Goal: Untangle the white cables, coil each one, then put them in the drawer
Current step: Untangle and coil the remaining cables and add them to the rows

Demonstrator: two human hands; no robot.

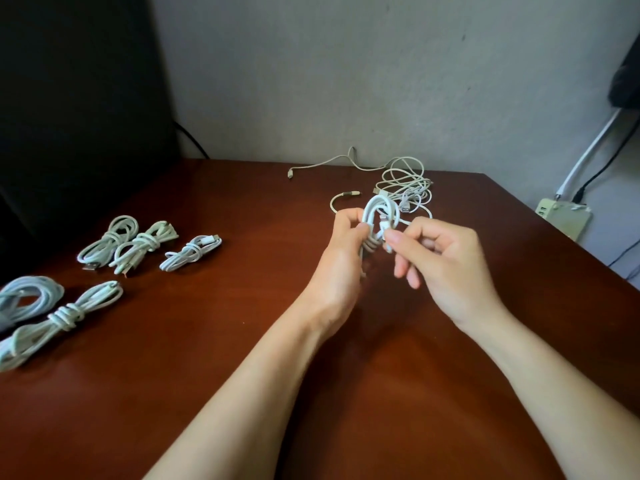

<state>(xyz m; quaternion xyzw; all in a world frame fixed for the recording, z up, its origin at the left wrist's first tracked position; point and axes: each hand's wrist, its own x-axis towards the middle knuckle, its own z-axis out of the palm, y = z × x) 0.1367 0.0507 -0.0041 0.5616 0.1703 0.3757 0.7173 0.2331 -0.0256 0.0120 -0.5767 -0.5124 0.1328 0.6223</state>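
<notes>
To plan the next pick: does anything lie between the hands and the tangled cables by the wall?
Nothing on the table blocks them. The tangled pile lies just behind both hands, but the left hand and right hand hold a half-wrapped coil.

Our reddish-brown desk [207,375] against a grey wall [346,81]
We see a dark panel [76,98] at the left and a pale power strip [562,216] beyond the desk's right edge.

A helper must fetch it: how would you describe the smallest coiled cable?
On the left half of the brown table lie five coiled white cables. In the farther row of three, it is the rightmost bundle. It is the shortest and lies apart, while its two neighbours crowd together.
</notes>
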